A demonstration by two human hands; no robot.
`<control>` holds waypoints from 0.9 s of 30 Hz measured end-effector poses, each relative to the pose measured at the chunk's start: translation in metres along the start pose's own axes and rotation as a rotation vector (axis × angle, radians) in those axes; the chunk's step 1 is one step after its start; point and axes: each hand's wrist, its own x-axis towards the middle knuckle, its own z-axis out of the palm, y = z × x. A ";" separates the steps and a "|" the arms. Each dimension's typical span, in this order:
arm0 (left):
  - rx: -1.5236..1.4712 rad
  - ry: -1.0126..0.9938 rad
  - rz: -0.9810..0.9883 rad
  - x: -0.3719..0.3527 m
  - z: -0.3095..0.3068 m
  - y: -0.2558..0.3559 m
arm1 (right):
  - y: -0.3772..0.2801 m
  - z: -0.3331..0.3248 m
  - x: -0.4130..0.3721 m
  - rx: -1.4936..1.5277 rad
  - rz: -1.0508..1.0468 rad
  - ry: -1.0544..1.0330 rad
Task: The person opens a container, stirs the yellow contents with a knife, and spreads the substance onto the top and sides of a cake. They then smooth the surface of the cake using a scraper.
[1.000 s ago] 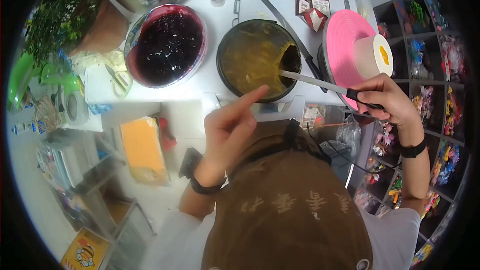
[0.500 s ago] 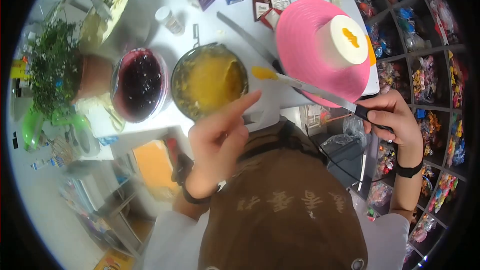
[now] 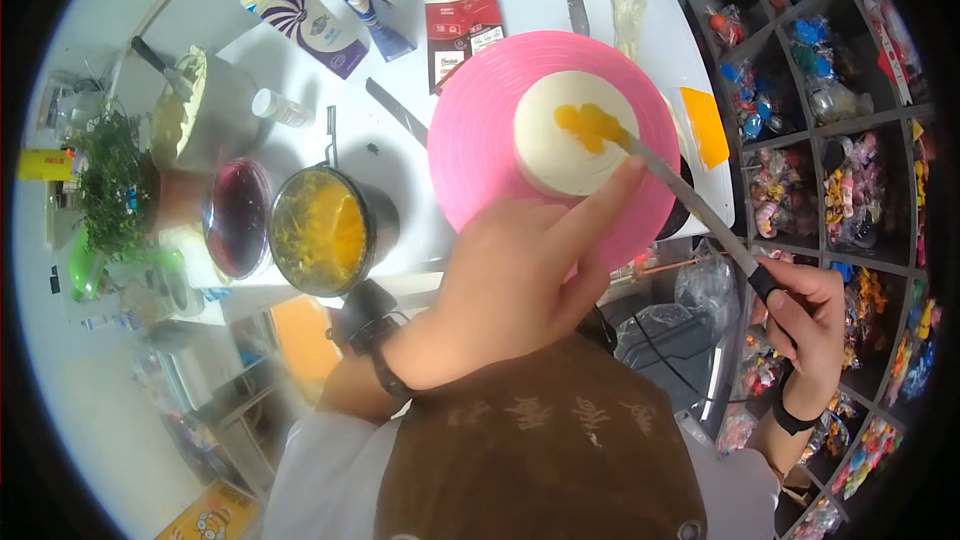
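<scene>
A round white cake (image 3: 545, 155) sits on a pink ribbed turntable (image 3: 468, 130), with yellow filling (image 3: 588, 125) on its top. My right hand (image 3: 808, 315) grips the black handle of a long metal spatula (image 3: 700, 208). The blade reaches up and left, and its tip meets the yellow filling. My left hand (image 3: 530, 265) is in front of the turntable with its index finger stretched toward the blade near the tip; whether it touches the blade cannot be told. Its other fingers are curled and hold nothing visible.
Left of the turntable stand a bowl of yellow filling (image 3: 330, 230), a dark red bowl (image 3: 238, 218) and a white bottle (image 3: 283, 108). Cartons (image 3: 318, 25), a red packet (image 3: 463, 25) and a knife (image 3: 575, 2) lie behind. Shelves (image 3: 745, 145) are at right.
The view has shifted toward the cake. The spatula tip, earlier in front of the turntable with yellow filling on it, is now at the cake top. My left hand has moved right, toward the blade.
</scene>
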 end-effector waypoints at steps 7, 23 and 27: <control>0.195 -0.039 -0.117 0.022 0.030 0.001 | -0.008 -0.021 0.020 -0.053 0.092 -0.015; 0.284 0.141 -0.269 0.025 0.019 0.002 | 0.003 -0.035 0.026 -0.105 -0.039 0.057; 0.239 0.187 -0.188 0.034 0.009 0.013 | 0.004 -0.030 0.031 -0.111 -0.027 0.061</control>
